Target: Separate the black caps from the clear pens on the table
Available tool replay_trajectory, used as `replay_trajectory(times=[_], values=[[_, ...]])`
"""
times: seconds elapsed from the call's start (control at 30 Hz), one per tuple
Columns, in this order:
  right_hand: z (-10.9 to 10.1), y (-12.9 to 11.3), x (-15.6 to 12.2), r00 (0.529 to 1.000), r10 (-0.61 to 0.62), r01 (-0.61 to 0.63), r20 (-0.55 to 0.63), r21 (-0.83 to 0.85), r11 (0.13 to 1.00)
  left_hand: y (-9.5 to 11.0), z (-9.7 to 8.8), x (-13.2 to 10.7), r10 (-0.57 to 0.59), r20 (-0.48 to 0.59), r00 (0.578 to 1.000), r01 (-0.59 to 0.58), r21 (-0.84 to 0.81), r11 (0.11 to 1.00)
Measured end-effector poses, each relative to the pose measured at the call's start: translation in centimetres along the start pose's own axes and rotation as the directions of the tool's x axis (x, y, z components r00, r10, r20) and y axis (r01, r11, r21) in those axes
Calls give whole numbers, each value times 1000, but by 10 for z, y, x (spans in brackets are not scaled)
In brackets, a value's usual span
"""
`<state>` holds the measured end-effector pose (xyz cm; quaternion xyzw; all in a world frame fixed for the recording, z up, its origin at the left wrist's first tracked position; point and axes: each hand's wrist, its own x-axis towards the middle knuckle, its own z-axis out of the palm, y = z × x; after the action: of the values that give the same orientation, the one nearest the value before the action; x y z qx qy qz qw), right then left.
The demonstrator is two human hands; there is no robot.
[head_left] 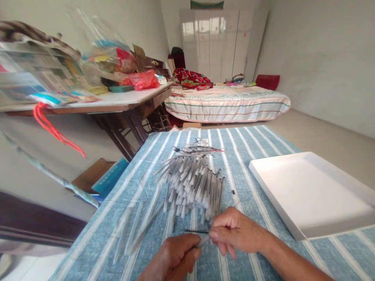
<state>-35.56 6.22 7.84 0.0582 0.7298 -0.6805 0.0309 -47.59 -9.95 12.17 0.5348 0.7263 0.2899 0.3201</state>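
At lower centre, the left hand (178,255) and right hand (236,230) are pinching a translucent tube (204,241), fingers (187,240) pressing nearly together.

The head-worn view looks forward and down — close over the striped table (244,191), the bed (228,103) far beyond.

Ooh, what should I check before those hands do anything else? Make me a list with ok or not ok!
1. Left hand holding the grey tube: ok.
2. Right hand close to that tube: ok, its fingers are at the far end.
3. Dark stick gripped: cannot tell, fingers hide its right end.
4. Pile of grey tubes tidy: not ok, they point different ways.
5. White tray on the striped cloth: ok, at the right.
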Motion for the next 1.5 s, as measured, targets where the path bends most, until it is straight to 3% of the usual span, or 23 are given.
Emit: replay_trajectory(times=[0.13,0.3,0.47,0.63,0.8,0.93,1.17,1.3,1.5], values=[[0,1,0,999,-1,1,52,8,1000,3,-5,0,-72,80,994,72,3,997],[6,1,3,995,13,-21,-97,-73,997,2,-7,2,-99,93,991,95,49,994],[9,2,4,997,33,-36,-70,-35,999,3,-7,4,-138,148,979,125,98,987],[11,4,2,991,65,-73,-117,-71,995,3,-9,3,-130,123,984,119,98,988],[14,5,2,994,91,-87,-65,71,994,0,-7,1,-122,112,986,112,91,990],[17,7,3,983,124,-125,-135,2,992,-2,-5,0,-99,102,990,91,81,993],[19,9,5,983,145,-138,-110,69,988,-5,-3,0,-86,102,991,79,71,994],[19,10,4,982,147,-147,-120,12,989,-8,-1,-1,-77,94,993,75,32,997],[15,7,2,989,113,-97,-95,158,983,-9,-2,0,-92,167,982,110,-101,989]])
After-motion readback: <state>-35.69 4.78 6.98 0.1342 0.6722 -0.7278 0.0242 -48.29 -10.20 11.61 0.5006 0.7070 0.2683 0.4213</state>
